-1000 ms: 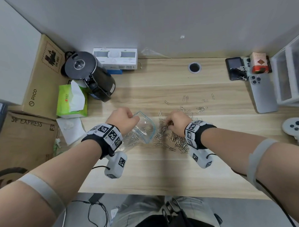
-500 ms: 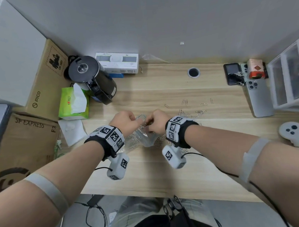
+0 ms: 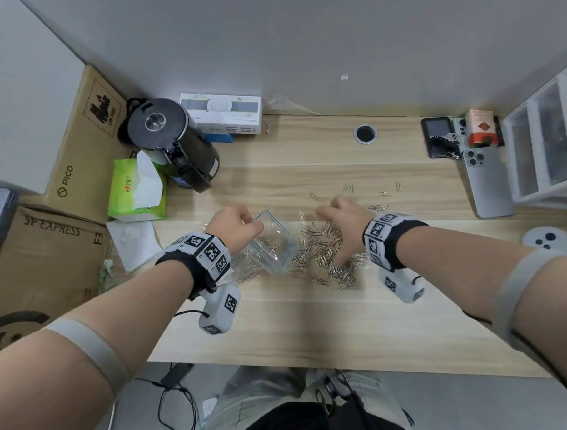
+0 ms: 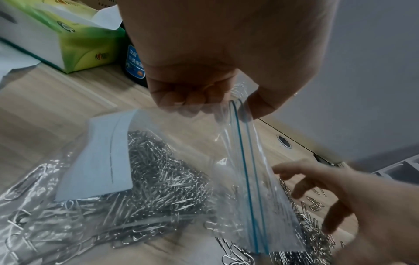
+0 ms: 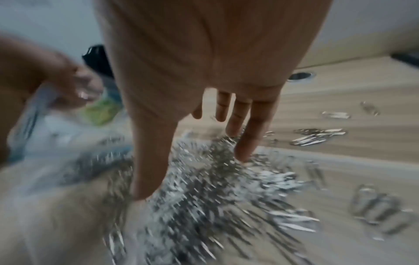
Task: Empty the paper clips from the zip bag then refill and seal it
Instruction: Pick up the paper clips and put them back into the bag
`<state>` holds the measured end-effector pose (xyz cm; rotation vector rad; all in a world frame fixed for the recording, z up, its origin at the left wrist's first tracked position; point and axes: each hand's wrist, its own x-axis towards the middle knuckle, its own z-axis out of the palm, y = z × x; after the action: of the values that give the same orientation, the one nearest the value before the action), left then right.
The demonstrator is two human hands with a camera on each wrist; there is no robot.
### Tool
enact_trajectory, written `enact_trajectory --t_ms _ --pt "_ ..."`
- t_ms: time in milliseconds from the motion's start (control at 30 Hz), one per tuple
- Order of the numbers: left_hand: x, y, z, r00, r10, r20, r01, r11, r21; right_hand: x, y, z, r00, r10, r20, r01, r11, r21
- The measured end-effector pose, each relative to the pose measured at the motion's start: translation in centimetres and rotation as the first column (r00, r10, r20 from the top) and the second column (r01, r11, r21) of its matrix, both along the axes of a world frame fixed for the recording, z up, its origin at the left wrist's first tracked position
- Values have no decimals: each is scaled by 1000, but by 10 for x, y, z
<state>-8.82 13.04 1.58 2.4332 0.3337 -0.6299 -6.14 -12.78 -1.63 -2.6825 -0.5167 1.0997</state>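
Green soft-pack tissue box (image 3: pixel 135 192) with white tissue protruding, far left on the pale wood-grain table (image 3: pixel 280 319). Black cylindrical kettle (image 3: pixel 175 144) behind it. Left hand (image 3: pixel 234 225): grip pinched on the rim of the clear, crinkled plastic zip bag with blue seal strip (image 4: pixel 244 179); mouth held open, bag body lying on the table, holding a dense mass of thin silver wire paper clips (image 4: pixel 163 179). Right of the bag, a loose pile of clips (image 3: pixel 326 248) on the table. Right hand (image 3: pixel 344 218): grip released, fingers (image 5: pixel 247 136) spread and straight over the pile; view blurred.
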Motion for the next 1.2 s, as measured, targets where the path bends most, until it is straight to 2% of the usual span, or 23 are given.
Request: enact_trajectory --t_ms 100,300,600,800,1000,1200 --pt "1 -1 -2 1000 -9 -18 9 1000 -14 -13 -9 -10 993 120 5 -119 986 -120" --pt "2 5 -5 998 -2 -62 -6 992 -130 -35 -3 -30 980 188 66 -179 977 -118" --pt "-3 12 -4 998 37 -59 -51 966 -253 -32 -1 -38 996 57 75 -66 989 129" --pt "-1 17 -6 998 16 -53 -29 968 -250 -36 4 -38 994 24 107 -42 985 170" --pt "-2 20 -8 998 11 -54 -25 967 -255 -41 12 -36 987 115 116 -120 992 37" --pt "-3 17 -11 999 21 -44 -32 966 -255 -44 16 -37 993 40 112 -55 989 134"
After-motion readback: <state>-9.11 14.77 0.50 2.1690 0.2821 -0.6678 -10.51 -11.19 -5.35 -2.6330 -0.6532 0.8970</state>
